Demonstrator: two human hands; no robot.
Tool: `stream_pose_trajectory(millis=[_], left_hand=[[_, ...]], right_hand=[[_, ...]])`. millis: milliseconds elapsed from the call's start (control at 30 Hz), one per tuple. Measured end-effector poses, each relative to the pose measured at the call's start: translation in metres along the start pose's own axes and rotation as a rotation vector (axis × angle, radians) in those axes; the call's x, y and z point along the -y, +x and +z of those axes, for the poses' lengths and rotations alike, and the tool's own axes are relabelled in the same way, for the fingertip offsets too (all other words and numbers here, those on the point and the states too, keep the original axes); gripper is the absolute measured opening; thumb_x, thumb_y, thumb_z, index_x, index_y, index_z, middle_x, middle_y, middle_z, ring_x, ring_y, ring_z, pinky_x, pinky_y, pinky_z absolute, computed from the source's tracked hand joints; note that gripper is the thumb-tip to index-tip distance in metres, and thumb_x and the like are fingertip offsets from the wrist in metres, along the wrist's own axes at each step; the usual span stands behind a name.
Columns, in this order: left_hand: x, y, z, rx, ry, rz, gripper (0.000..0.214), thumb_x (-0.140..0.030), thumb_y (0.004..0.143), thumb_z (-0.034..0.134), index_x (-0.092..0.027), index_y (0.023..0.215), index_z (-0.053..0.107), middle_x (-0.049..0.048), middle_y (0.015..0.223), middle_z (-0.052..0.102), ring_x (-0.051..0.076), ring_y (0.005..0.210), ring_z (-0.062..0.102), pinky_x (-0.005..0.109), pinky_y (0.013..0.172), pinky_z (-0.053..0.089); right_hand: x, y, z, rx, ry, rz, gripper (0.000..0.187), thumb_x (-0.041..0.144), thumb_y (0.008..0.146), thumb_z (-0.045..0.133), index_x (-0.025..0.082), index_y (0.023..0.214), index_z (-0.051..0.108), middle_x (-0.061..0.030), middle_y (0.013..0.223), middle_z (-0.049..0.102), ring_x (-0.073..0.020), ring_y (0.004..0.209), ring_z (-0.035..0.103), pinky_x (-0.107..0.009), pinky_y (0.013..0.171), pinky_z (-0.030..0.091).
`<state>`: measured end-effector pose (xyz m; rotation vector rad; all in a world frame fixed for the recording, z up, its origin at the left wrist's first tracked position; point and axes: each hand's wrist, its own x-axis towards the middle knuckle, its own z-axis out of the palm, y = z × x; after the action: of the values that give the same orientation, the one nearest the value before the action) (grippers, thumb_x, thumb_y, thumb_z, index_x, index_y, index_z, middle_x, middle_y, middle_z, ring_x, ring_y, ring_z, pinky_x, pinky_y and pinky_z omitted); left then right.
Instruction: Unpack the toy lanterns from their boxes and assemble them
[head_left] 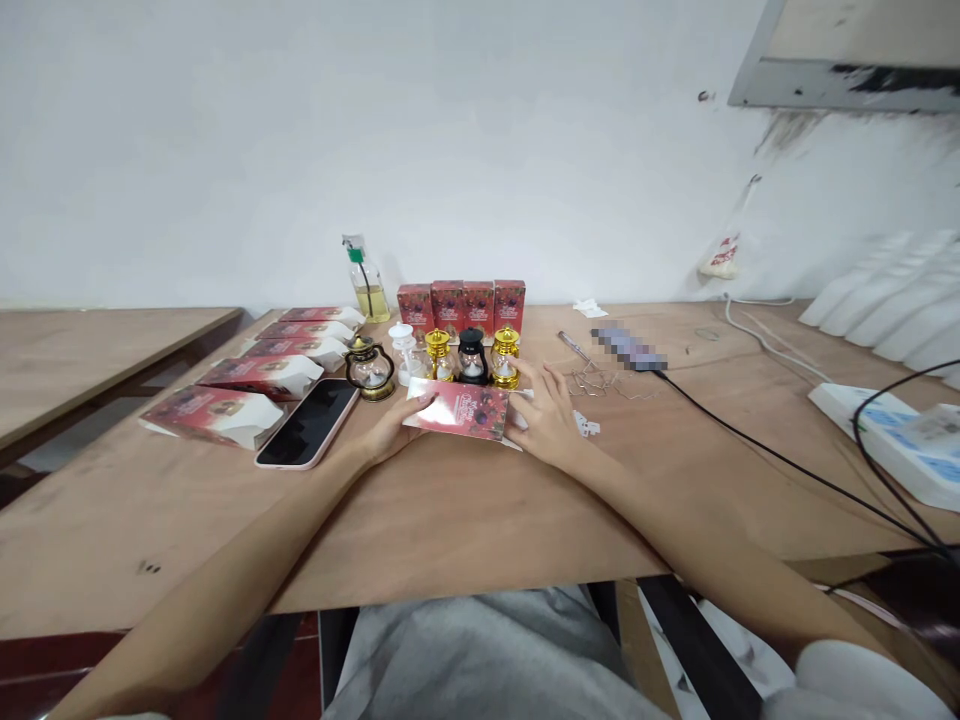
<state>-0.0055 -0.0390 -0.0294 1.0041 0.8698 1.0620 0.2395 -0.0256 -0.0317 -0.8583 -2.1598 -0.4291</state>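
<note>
A red printed box (461,409) lies on its side on the wooden table (465,510), held between both hands. My left hand (396,425) grips its left end, thumb on top. My right hand (546,415) curls round its right end. Just behind the box stands a row of small lanterns: a bronze one (370,369), a white one (405,352), a gold one (439,355), a black one (472,357) and another gold one (505,358). Several upright red boxes (461,303) line up behind them.
Several flat open red boxes (262,375) lie in a row at the left, beside a pink-cased phone (309,424). A bottle of yellow liquid (365,280) stands by the wall. Wire hooks (596,382), a black cable (757,450) and a white power strip (892,440) occupy the right.
</note>
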Motion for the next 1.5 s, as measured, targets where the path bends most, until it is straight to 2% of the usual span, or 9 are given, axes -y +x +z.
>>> stream_pose_trajectory(millis=[167, 367, 500, 767, 867, 1000, 1100, 1267, 1500], left_hand=[[-0.003, -0.004, 0.005, 0.06, 0.071, -0.02, 0.035, -0.04, 0.066, 0.072, -0.016, 0.09, 0.067, 0.0072, 0.09, 0.071, 0.026, 0.094, 0.063, 0.037, 0.086, 0.047], [-0.002, -0.004, 0.005, -0.011, 0.013, -0.012, 0.034, -0.042, 0.065, 0.068, -0.014, 0.084, 0.066, 0.0085, 0.085, 0.071, 0.028, 0.093, 0.063, 0.039, 0.084, 0.049], [-0.002, -0.004, 0.005, 0.003, -0.063, 0.012, 0.03, -0.038, 0.065, 0.066, -0.015, 0.085, 0.065, 0.0079, 0.083, 0.071, 0.03, 0.095, 0.063, 0.043, 0.086, 0.049], [-0.012, -0.006, 0.006, -0.008, -0.204, 0.104, 0.029, -0.037, 0.064, 0.067, -0.017, 0.085, 0.065, 0.0045, 0.077, 0.071, 0.026, 0.086, 0.066, 0.036, 0.081, 0.051], [-0.023, -0.008, 0.001, -0.057, -0.252, 0.16, 0.034, -0.038, 0.068, 0.064, -0.019, 0.096, 0.063, 0.0037, 0.086, 0.071, 0.024, 0.084, 0.066, 0.035, 0.077, 0.052], [-0.034, -0.007, -0.01, -0.117, -0.248, 0.195, 0.04, -0.042, 0.073, 0.058, -0.02, 0.106, 0.059, 0.0052, 0.095, 0.07, 0.026, 0.087, 0.066, 0.038, 0.076, 0.053], [-0.035, -0.004, -0.016, -0.129, -0.249, 0.205, 0.044, -0.048, 0.075, 0.053, -0.018, 0.107, 0.059, 0.0077, 0.097, 0.069, 0.026, 0.091, 0.065, 0.036, 0.078, 0.053], [-0.033, -0.005, -0.015, -0.056, -0.318, 0.168, 0.056, -0.063, 0.071, 0.052, -0.016, 0.1, 0.062, 0.0106, 0.095, 0.069, 0.026, 0.087, 0.066, 0.034, 0.077, 0.053], [-0.034, -0.011, 0.0, 0.035, -0.352, 0.117, 0.068, -0.072, 0.07, 0.045, -0.016, 0.105, 0.062, 0.009, 0.085, 0.067, 0.021, 0.07, 0.063, 0.032, 0.065, 0.052]], right_hand=[[-0.001, -0.003, 0.003, 0.064, 0.021, 0.08, 0.016, 0.023, 0.071, 0.065, 0.017, 0.085, 0.063, -0.0153, 0.135, 0.043, -0.0301, 0.116, 0.046, -0.048, 0.1, 0.031], [0.005, -0.002, -0.002, 0.03, 0.086, 0.033, 0.019, 0.031, 0.075, 0.063, 0.016, 0.086, 0.06, -0.0171, 0.133, 0.045, -0.0298, 0.117, 0.045, -0.049, 0.1, 0.03], [0.012, 0.0, -0.006, -0.041, 0.144, 0.009, 0.024, 0.036, 0.08, 0.059, 0.016, 0.093, 0.06, -0.0173, 0.13, 0.046, -0.0289, 0.117, 0.044, -0.046, 0.096, 0.035], [0.012, 0.003, -0.013, -0.255, 0.397, -0.003, 0.033, 0.04, 0.075, 0.063, 0.023, 0.103, 0.058, -0.0111, 0.125, 0.048, -0.028, 0.112, 0.049, -0.046, 0.093, 0.04], [0.007, 0.005, -0.011, -0.391, 0.598, 0.133, 0.033, 0.043, 0.077, 0.059, 0.024, 0.104, 0.052, -0.0088, 0.114, 0.055, -0.0269, 0.108, 0.053, -0.046, 0.091, 0.044], [-0.007, 0.01, -0.004, -0.63, 0.848, 0.539, 0.024, 0.042, 0.085, 0.049, 0.025, 0.102, 0.047, -0.0044, 0.102, 0.06, -0.0204, 0.098, 0.059, -0.039, 0.086, 0.048], [-0.019, 0.015, 0.0, -0.71, 1.007, 0.71, 0.026, 0.044, 0.085, 0.049, 0.026, 0.102, 0.045, -0.0021, 0.101, 0.06, -0.0176, 0.094, 0.061, -0.035, 0.08, 0.051], [-0.025, 0.017, 0.01, -0.638, 1.129, 0.817, 0.031, 0.047, 0.08, 0.057, 0.023, 0.097, 0.049, -0.0035, 0.104, 0.06, -0.0163, 0.095, 0.06, -0.034, 0.083, 0.05], [-0.006, 0.007, 0.023, -0.307, 1.159, 0.678, 0.033, 0.048, 0.079, 0.06, 0.021, 0.096, 0.05, -0.0043, 0.098, 0.061, -0.0167, 0.089, 0.06, -0.033, 0.082, 0.05]])
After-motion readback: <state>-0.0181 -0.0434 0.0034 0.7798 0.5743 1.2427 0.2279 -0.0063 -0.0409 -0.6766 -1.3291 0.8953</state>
